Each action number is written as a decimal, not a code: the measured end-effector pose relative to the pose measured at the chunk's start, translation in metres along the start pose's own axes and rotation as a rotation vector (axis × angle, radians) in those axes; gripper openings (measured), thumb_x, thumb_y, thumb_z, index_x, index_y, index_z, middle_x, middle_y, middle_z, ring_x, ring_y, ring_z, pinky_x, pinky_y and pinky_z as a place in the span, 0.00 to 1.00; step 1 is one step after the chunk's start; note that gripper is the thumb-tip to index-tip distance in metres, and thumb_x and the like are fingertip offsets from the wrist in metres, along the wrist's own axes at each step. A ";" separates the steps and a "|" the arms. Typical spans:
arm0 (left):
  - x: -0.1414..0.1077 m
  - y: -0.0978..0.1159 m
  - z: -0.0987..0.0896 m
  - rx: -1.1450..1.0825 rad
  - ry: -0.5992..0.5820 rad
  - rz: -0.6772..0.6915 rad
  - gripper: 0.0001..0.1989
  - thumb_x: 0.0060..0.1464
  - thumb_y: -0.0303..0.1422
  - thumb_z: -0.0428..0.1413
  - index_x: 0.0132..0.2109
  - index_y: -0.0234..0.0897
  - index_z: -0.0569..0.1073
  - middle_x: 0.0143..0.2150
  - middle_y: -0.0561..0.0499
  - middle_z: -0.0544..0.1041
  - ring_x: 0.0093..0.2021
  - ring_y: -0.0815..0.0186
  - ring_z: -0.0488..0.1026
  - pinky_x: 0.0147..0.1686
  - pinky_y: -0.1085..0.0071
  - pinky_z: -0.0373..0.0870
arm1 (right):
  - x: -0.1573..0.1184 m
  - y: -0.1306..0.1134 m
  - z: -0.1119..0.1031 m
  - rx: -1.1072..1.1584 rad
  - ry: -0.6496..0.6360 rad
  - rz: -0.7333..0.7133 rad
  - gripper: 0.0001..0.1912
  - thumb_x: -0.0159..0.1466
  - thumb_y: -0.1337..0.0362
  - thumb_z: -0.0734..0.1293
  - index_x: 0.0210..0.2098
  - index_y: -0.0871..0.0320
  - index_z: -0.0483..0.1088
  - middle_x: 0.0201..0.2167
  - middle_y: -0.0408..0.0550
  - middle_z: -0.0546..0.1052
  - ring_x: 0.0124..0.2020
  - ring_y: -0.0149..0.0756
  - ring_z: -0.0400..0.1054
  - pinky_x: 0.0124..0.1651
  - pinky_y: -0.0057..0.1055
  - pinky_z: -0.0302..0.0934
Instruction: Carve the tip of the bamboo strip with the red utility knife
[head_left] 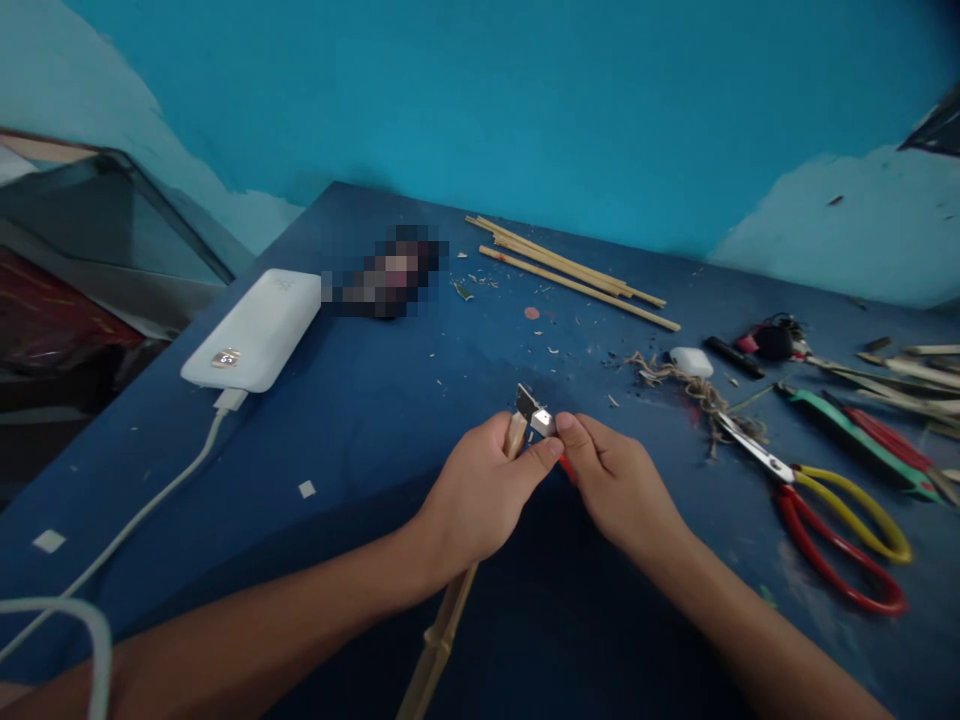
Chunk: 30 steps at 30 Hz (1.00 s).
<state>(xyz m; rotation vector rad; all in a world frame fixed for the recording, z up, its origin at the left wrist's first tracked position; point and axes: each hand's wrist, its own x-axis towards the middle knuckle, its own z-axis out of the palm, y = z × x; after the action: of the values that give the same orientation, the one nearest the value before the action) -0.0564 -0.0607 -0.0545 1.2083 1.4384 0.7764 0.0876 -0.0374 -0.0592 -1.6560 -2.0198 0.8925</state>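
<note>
My left hand (476, 490) is closed around a bamboo stick (439, 640). The stick's cut top end pokes out above the fist, and its jointed lower part slants down toward me. In my right hand (619, 475) is a box cutter (541, 420), with a dark blade, a silver metal head and a bit of red handle showing; the fingers hide the rest. The blade stands right beside the stick's top end; I cannot tell whether they touch. My left thumb reaches across to the cutter's metal head.
Several thin bamboo sticks (577, 285) lie toward the wall. At left are a white power bank (259, 330) with its cable and a blurred dark object (390, 275). Scissors (787, 475), frayed twine (701, 395), a white case (691, 362) and a green tool (855, 435) lie at right.
</note>
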 end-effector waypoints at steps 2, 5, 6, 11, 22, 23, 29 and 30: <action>-0.001 0.000 0.000 -0.003 -0.004 0.007 0.16 0.54 0.45 0.51 0.30 0.37 0.61 0.24 0.59 0.56 0.25 0.72 0.53 0.24 0.74 0.54 | -0.001 0.001 0.000 0.002 0.009 -0.005 0.23 0.67 0.51 0.51 0.20 0.55 0.56 0.16 0.39 0.64 0.19 0.31 0.58 0.23 0.27 0.47; -0.002 0.000 0.001 -0.004 -0.001 0.011 0.16 0.54 0.46 0.50 0.29 0.37 0.60 0.24 0.58 0.56 0.25 0.72 0.54 0.23 0.74 0.53 | -0.002 0.000 -0.001 0.019 0.017 0.002 0.23 0.67 0.52 0.51 0.20 0.56 0.56 0.16 0.39 0.64 0.18 0.31 0.58 0.22 0.26 0.48; -0.002 0.000 0.001 -0.004 0.001 0.017 0.17 0.54 0.46 0.50 0.29 0.37 0.60 0.24 0.58 0.57 0.25 0.72 0.54 0.23 0.74 0.54 | -0.002 0.000 -0.002 0.031 0.014 0.008 0.23 0.67 0.52 0.51 0.20 0.56 0.56 0.16 0.39 0.64 0.19 0.31 0.58 0.22 0.26 0.48; -0.004 -0.002 0.002 -0.013 -0.014 0.048 0.15 0.55 0.45 0.48 0.30 0.38 0.63 0.25 0.58 0.61 0.26 0.71 0.58 0.25 0.74 0.56 | -0.003 -0.001 -0.005 0.128 -0.035 0.035 0.23 0.67 0.50 0.52 0.20 0.56 0.56 0.15 0.39 0.63 0.17 0.30 0.58 0.21 0.25 0.50; -0.006 -0.004 0.005 -0.181 -0.119 -0.055 0.11 0.58 0.38 0.43 0.29 0.39 0.58 0.17 0.61 0.59 0.14 0.74 0.56 0.15 0.77 0.55 | 0.001 0.006 -0.025 0.336 -0.293 0.153 0.25 0.66 0.48 0.52 0.19 0.56 0.57 0.12 0.35 0.59 0.10 0.23 0.52 0.12 0.21 0.46; -0.006 -0.003 0.004 -0.169 -0.116 -0.054 0.11 0.58 0.38 0.43 0.29 0.39 0.58 0.17 0.61 0.59 0.14 0.74 0.57 0.15 0.77 0.55 | 0.002 0.008 -0.027 0.338 -0.315 0.148 0.25 0.66 0.48 0.52 0.19 0.57 0.57 0.13 0.35 0.60 0.10 0.23 0.52 0.12 0.21 0.47; -0.007 0.000 0.003 -0.088 -0.110 -0.053 0.11 0.58 0.39 0.44 0.30 0.39 0.59 0.19 0.60 0.62 0.16 0.74 0.59 0.17 0.77 0.56 | 0.004 0.011 -0.028 0.298 -0.406 0.114 0.22 0.66 0.49 0.53 0.23 0.57 0.60 0.16 0.37 0.61 0.13 0.25 0.54 0.14 0.20 0.50; -0.007 0.000 0.003 -0.085 -0.115 -0.062 0.11 0.58 0.39 0.44 0.31 0.39 0.60 0.19 0.60 0.62 0.16 0.74 0.59 0.17 0.77 0.57 | 0.004 0.012 -0.027 0.288 -0.414 0.103 0.22 0.66 0.48 0.53 0.23 0.57 0.60 0.16 0.37 0.62 0.14 0.25 0.55 0.15 0.20 0.50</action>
<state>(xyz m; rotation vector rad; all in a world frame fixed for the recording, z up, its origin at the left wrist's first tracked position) -0.0541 -0.0678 -0.0532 1.1204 1.3299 0.7071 0.1129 -0.0263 -0.0476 -1.5167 -1.9420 1.5909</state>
